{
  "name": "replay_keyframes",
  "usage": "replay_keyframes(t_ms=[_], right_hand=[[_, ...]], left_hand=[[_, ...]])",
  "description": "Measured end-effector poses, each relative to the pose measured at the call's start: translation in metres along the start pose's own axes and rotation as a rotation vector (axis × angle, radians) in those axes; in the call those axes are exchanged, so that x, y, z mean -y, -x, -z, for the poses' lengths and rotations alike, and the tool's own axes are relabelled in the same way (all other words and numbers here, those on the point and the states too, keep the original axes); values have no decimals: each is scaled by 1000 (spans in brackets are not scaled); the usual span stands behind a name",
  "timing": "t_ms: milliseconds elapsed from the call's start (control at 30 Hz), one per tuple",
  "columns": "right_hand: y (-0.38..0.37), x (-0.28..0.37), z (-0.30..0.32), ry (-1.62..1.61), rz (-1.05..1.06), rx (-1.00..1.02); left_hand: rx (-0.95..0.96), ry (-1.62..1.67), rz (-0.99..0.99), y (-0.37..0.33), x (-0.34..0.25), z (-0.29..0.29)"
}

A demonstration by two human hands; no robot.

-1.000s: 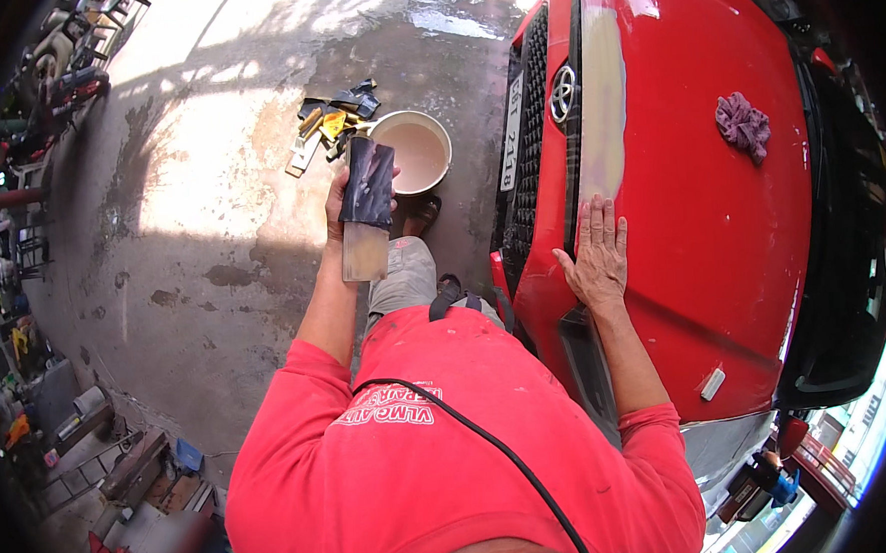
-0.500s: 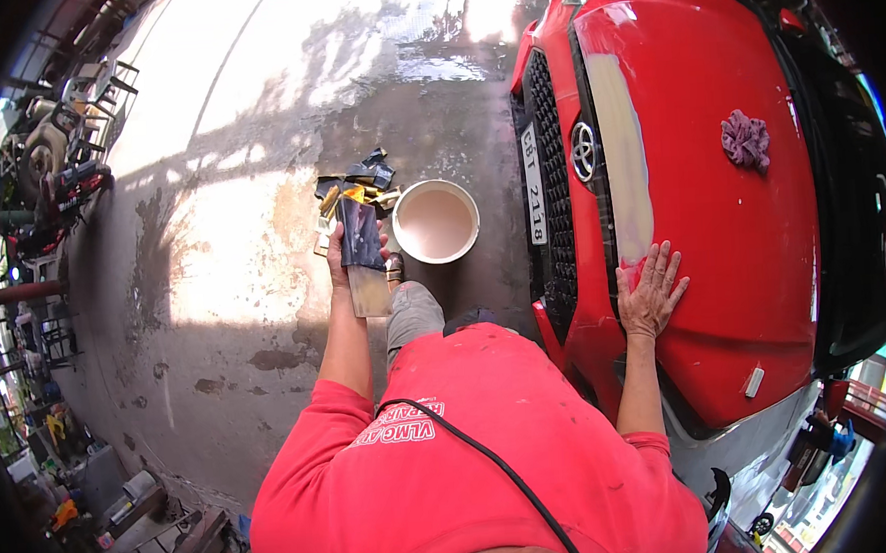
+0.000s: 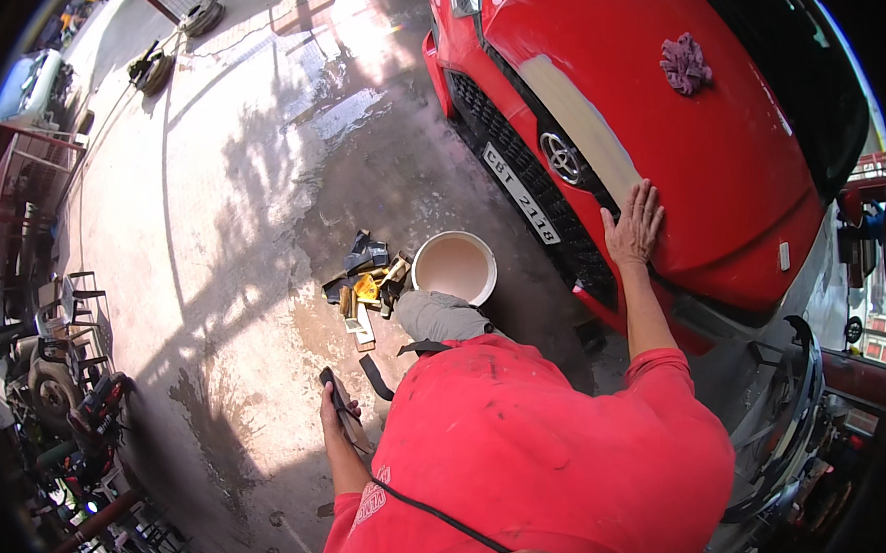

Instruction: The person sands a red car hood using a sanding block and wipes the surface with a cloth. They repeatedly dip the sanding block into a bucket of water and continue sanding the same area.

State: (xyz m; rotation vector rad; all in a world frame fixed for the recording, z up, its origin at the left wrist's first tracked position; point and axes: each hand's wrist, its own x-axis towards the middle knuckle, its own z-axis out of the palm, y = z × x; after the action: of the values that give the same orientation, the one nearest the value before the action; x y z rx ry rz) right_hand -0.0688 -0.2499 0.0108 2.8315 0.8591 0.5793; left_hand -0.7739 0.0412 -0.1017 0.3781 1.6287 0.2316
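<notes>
My left hand (image 3: 340, 419) is closed around a flat sanding block with dark sandpaper (image 3: 340, 397), seen nearly edge-on and held out low at my left side. Flat on the front edge of the red car hood (image 3: 727, 151) lies my right hand (image 3: 634, 228), fingers outstretched. Its fingertips touch the near end of a beige strip of body filler (image 3: 583, 124) that runs along the hood edge above the grille. A crumpled purple cloth (image 3: 685, 65) rests farther up the hood.
A round bucket of cloudy pinkish water (image 3: 454, 266) stands on the wet floor before the car. Beside it lie dark sandpaper sheets and yellow and wooden blocks (image 3: 366, 284). A small pale block (image 3: 785, 257) sits on the hood's near corner. Clutter and a tire (image 3: 54, 389) line the left.
My view and body have turned, so the car appears slanted. My left hand has come back nearer my body, with the block tilted on edge. My right hand stays on the hood edge.
</notes>
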Motion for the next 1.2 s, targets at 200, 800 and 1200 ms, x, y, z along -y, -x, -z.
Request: replay_keyframes(t_ms=[200, 800, 1200], right_hand=[[-133, 94, 0, 70, 224, 244], [-365, 267, -50, -15, 331, 145], [-206, 294, 22, -234, -726, 176]], left_hand=[[58, -74, 6, -10, -14, 24], [155, -646, -229, -129, -518, -314], [821, -1254, -577, -83, -718, -655]])
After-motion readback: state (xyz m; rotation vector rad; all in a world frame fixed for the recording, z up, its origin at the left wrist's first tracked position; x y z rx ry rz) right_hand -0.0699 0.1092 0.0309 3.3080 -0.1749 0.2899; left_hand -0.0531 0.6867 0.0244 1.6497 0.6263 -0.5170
